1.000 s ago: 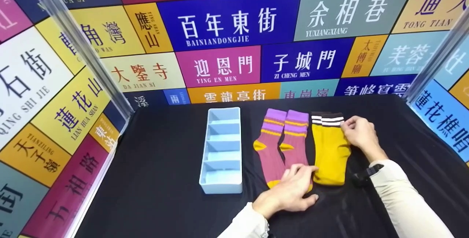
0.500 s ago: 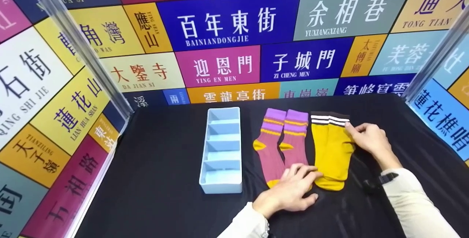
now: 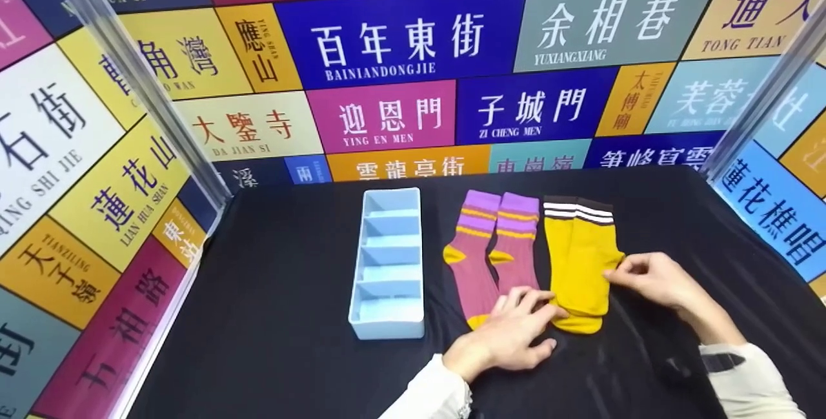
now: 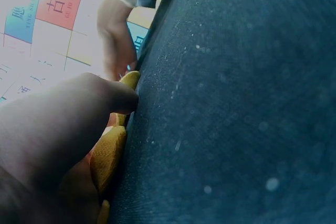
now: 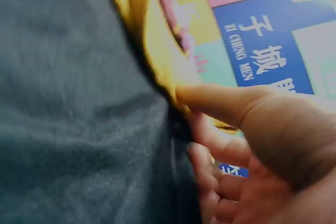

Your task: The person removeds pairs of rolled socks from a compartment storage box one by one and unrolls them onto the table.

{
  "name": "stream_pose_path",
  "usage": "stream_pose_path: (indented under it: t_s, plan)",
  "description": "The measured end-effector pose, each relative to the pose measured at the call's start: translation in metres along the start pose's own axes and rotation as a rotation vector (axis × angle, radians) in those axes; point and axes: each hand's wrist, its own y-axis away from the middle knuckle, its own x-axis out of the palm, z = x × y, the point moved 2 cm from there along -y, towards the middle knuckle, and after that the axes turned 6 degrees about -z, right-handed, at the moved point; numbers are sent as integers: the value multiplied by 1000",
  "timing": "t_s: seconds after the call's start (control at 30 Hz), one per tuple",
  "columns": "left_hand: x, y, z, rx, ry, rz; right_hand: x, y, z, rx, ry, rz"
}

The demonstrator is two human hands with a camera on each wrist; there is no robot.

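A pair of yellow socks with black-and-white striped cuffs lies on the black cloth, one sock partly over the other. My right hand pinches the upper sock's right edge below the heel between thumb and forefinger; the right wrist view shows the thumb against the yellow fabric. To the left lies a pair of pink socks with purple cuffs and yellow heels. My left hand rests over their toe ends, hiding part of them, and its fingertips touch the yellow socks' lower left edge.
Left of the socks stands a light blue box divided into several compartments. Black cloth covers the table. Printed sign panels stand behind and at the sides, with clear upright edges at the corners.
My right hand spread the upper yellow sock to the right, then moved from its cuff down to its edge below the heel. My left hand has stayed almost still.
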Motion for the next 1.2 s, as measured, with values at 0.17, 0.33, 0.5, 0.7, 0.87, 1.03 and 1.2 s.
stream_pose_path:
  t_s: [0.17,0.33,0.5,0.7,0.87,1.03,1.2]
  plan:
    - [1,2,2,-2,14,2,2,8,-1,75,-185,21]
    - [1,2,3,-4,10,-7,21,14,8,63,-298,31]
    - [2,1,1,-8,7,-10,26,20,9,-14,-283,-6]
    - [2,1,0,-15,28,14,13,29,-6,4,-237,-46]
    - [0,0,2,-13,9,-13,5,35,-16,37,-212,-71]
    - [-1,0,3,-12,-4,-21,3,43,-14,45,-181,-16]
    - [-1,1,2,-8,5,-18,-4,39,-6,-19,-101,69]
